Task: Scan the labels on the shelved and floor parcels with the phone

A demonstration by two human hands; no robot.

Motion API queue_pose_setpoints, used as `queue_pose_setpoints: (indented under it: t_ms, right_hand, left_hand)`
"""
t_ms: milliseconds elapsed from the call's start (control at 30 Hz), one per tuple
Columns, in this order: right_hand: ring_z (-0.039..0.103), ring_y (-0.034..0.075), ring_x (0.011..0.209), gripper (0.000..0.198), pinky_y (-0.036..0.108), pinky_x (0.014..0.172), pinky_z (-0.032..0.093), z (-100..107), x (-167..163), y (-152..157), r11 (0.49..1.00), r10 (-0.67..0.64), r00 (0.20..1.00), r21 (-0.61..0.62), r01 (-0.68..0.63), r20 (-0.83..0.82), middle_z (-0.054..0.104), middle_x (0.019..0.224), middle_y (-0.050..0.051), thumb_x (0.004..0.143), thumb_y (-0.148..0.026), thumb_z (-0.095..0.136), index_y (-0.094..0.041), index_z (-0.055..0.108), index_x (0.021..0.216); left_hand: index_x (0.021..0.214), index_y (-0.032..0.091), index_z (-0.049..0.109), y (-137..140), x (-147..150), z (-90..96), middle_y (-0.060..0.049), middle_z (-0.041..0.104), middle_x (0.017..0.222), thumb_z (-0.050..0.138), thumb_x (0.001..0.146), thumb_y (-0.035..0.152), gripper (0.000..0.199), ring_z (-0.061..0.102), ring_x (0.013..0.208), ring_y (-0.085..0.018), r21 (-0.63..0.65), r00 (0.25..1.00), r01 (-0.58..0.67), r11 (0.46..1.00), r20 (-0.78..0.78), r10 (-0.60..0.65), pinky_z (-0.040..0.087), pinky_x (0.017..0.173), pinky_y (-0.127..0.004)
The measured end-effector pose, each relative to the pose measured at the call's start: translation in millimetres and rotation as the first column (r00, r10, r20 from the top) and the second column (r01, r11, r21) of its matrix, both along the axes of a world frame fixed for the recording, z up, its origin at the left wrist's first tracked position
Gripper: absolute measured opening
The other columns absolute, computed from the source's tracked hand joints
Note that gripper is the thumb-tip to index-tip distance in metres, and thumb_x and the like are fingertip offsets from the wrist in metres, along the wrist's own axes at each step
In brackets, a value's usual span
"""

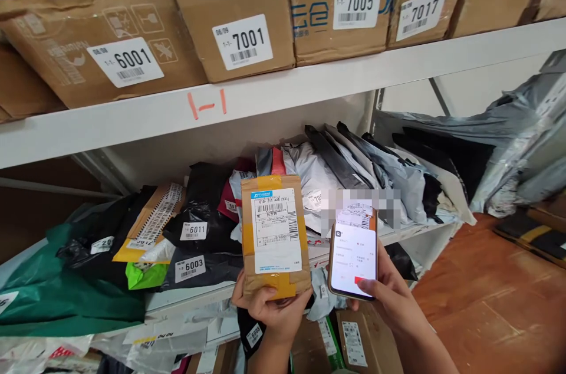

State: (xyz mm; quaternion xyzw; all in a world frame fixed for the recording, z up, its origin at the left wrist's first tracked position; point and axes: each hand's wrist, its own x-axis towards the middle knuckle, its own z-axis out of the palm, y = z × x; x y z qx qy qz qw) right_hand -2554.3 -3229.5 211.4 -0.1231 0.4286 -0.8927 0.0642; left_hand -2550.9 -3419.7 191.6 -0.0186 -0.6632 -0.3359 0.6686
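Note:
My left hand [275, 312] is closed round the lower end of a small brown parcel [247, 256] bound with yellow tape. A white shipping label [277, 232] with a blue header and barcodes faces me on the parcel's front. Beside it, to the right, my right hand [387, 285] grips a smartphone [352, 262]. The thumb lies on a red button low on the lit screen. Part of a label with a barcode shows at the top of the screen. Both things are held up in front of the middle shelf, apart from each other.
Numbered cardboard boxes [230, 8] line the upper white shelf [265, 91]. Black, white and grey mailing bags [309, 173] crowd the middle shelf, with a green bag [75, 285] at the left. More boxes [375, 333] sit below. Brown floor [477, 297] shows at the right.

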Motion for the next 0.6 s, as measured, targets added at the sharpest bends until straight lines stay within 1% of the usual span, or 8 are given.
queue_pose_setpoints:
  t_ms: [67,167,300,367,433,500,600]
  right_hand:
    - [0.065,0.020,0.064,0.096,0.028,0.046,0.056,-0.2,2.4,11.6,1.000,-0.019,1.000,-0.009,0.019,-0.004,0.071,0.098,0.005,0.076,-0.020,0.076,-0.032,0.019,0.152]
    - [0.066,0.020,0.064,0.096,0.028,0.045,0.057,0.3,3.2,32.4,0.999,-0.040,0.999,-0.012,0.040,-0.012,0.070,0.102,0.006,0.076,-0.021,0.076,-0.031,0.018,0.152]
    - [0.066,0.020,0.066,0.094,0.028,0.045,0.057,-0.8,-3.2,69.1,0.999,-0.044,0.998,-0.009,0.043,-0.035,0.069,0.106,0.007,0.077,-0.022,0.075,-0.033,0.020,0.152]
    - [0.066,0.020,0.068,0.091,0.027,0.045,0.057,-1.8,-9.0,92.7,0.999,-0.043,0.997,-0.013,0.043,-0.059,0.069,0.104,0.006,0.077,-0.022,0.075,-0.034,0.023,0.150]
    - [0.066,0.019,0.068,0.088,0.025,0.045,0.056,-2.0,-15.4,120.3,0.999,-0.042,0.996,-0.014,0.041,-0.077,0.069,0.102,0.005,0.077,-0.022,0.075,-0.035,0.026,0.149]
    - [0.065,0.018,0.069,0.087,0.025,0.046,0.056,-1.7,-22.3,151.7,0.999,-0.036,0.996,-0.008,0.035,-0.087,0.069,0.104,0.005,0.078,-0.022,0.075,-0.035,0.025,0.149]
    - [0.065,0.018,0.072,0.090,0.026,0.048,0.058,-2.2,-33.8,203.1,0.999,-0.036,0.991,0.013,0.038,-0.128,0.066,0.113,0.005,0.078,-0.021,0.074,-0.038,0.022,0.150]
  left_hand:
    - [0.095,0.027,0.035,11.3,-3.2,1.7,-0.010,0.037,0.127,0.085,0.041,0.008,0.075,0.048,0.120,-0.032,-0.037,1.000,0.010,0.999,-0.004,-0.011,0.052,0.081,-0.044]
    - [0.095,0.026,0.035,32.2,-7.1,6.3,-0.010,0.037,0.126,0.086,0.042,0.010,0.075,0.050,0.117,-0.031,-0.064,0.999,0.030,0.997,-0.015,-0.031,0.051,0.082,-0.045]
    - [0.096,0.025,0.034,68.8,-13.1,12.1,-0.011,0.035,0.125,0.083,0.041,0.005,0.077,0.049,0.116,-0.030,-0.112,0.999,0.041,0.993,-0.030,-0.045,0.051,0.080,-0.041]
    - [0.097,0.025,0.034,91.3,-18.4,12.1,-0.011,0.035,0.124,0.081,0.039,0.003,0.078,0.049,0.116,-0.029,-0.122,0.998,0.053,0.991,-0.037,-0.058,0.051,0.078,-0.039]
    - [0.096,0.025,0.033,116.4,-25.9,9.2,-0.011,0.036,0.124,0.081,0.038,0.004,0.078,0.050,0.114,-0.029,-0.118,0.998,0.047,0.992,-0.040,-0.052,0.052,0.078,-0.040]
    - [0.095,0.025,0.033,144.3,-35.2,4.2,-0.010,0.036,0.125,0.082,0.036,0.007,0.079,0.051,0.113,-0.030,-0.109,0.999,0.017,0.994,-0.039,-0.021,0.052,0.080,-0.043]
    - [0.094,0.026,0.032,191.8,-49.8,-2.5,-0.011,0.036,0.126,0.084,0.035,0.011,0.080,0.051,0.112,-0.032,-0.089,0.999,-0.010,0.996,-0.054,0.005,0.052,0.083,-0.049]
